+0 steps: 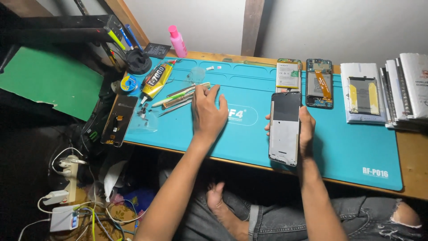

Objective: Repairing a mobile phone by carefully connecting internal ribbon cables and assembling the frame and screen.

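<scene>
Right hand (306, 129) gripped a phone screen frame (285, 128) by its edge, held upright just above the teal mat (249, 134) on the bench (410, 165); left hand (208, 111) lay w/ fingers spread, fingertips touching a cluster of thin tools (180, 96); yellow glue tube (157, 80) just beside those; two opened phones (303, 80) lay near the mat's far edge; boxes (363, 91) at right.

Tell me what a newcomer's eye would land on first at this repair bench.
The bright teal work mat fills the table, and at its middle the right hand holds up a phone screen frame. The left hand reaches toward a cluster of tools beside a yellow glue tube. Behind, two opened phones lie side by side at the mat's far edge.
</scene>
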